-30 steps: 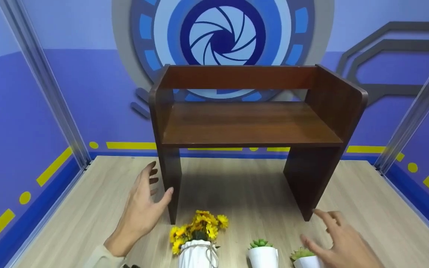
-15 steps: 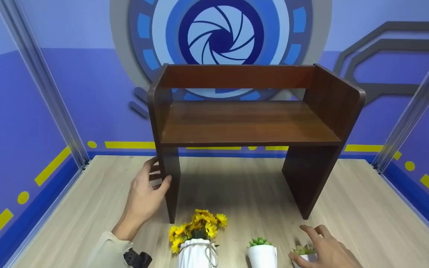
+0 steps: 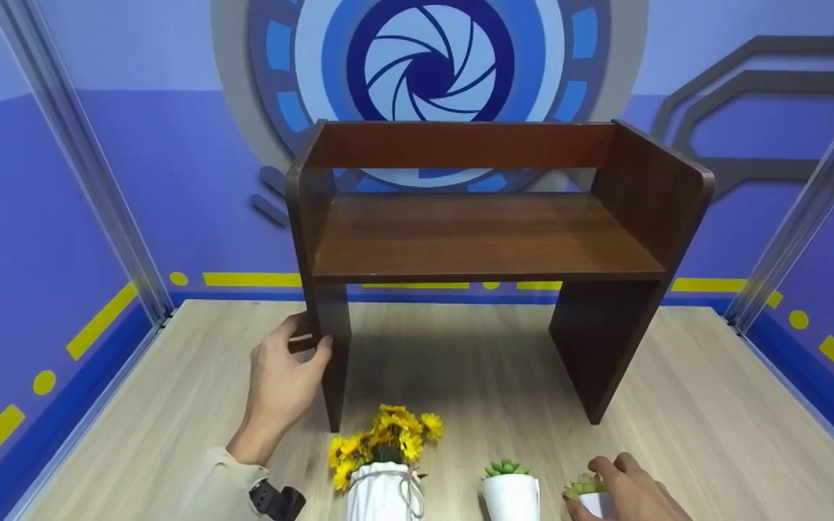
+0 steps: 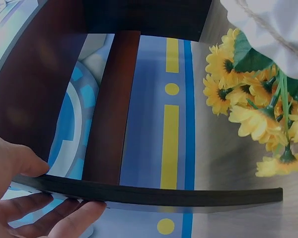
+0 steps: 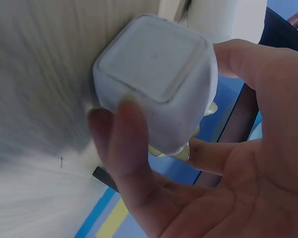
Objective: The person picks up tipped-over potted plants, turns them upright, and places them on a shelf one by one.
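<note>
A dark brown wooden desktop shelf (image 3: 489, 235) stands on the table. My left hand (image 3: 281, 380) grips its left side panel, thumb on one face and fingers on the other, as the left wrist view shows. At the lower right of the head view, my right hand (image 3: 640, 490) holds a small potted succulent (image 3: 585, 485). Its square white pot (image 5: 154, 64) turns its underside to the right wrist camera, with thumb and fingers around its sides. The head view cuts off the lower part of this pot.
Another succulent in a white pot (image 3: 511, 498) stands left of my right hand. Yellow artificial flowers in a white vase (image 3: 381, 496) tied with twine are in front of the shelf's left side. A patterned blue wall (image 3: 192, 181) rises behind the wooden table (image 3: 192, 383).
My left hand has moved in to the shelf's left panel and taken hold of it. The right hand has come down and left onto the potted succulent and gripped it.
</note>
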Motion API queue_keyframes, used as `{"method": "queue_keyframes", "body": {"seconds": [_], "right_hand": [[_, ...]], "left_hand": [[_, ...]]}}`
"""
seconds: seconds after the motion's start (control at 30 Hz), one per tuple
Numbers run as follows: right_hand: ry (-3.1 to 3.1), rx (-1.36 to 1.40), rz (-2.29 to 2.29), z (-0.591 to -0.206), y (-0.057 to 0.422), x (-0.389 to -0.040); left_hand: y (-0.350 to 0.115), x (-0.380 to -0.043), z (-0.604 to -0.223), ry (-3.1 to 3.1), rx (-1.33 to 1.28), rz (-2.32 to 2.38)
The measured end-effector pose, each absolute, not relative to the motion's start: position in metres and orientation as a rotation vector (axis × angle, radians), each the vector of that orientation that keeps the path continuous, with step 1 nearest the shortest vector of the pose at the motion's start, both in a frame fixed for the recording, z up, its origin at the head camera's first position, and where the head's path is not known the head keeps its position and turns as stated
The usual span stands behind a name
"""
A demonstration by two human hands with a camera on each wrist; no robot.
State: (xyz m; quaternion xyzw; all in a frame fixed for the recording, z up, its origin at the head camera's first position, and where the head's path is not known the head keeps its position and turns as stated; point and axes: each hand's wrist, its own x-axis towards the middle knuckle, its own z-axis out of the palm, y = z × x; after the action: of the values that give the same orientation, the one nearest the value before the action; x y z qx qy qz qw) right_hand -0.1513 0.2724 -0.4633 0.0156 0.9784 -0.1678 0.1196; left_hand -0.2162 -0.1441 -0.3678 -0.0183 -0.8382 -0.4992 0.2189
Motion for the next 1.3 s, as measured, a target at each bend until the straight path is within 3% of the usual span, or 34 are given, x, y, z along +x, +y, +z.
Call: {"method": "queue_keyframes", "body": {"seconds": [1.3], "right_hand": [[3.031,0.215,-0.636,-0.444,0.264,-0.139]], "left_hand": [[-0.142,-0.213,-0.366,-2.347,-0.059,-1.402]]}}
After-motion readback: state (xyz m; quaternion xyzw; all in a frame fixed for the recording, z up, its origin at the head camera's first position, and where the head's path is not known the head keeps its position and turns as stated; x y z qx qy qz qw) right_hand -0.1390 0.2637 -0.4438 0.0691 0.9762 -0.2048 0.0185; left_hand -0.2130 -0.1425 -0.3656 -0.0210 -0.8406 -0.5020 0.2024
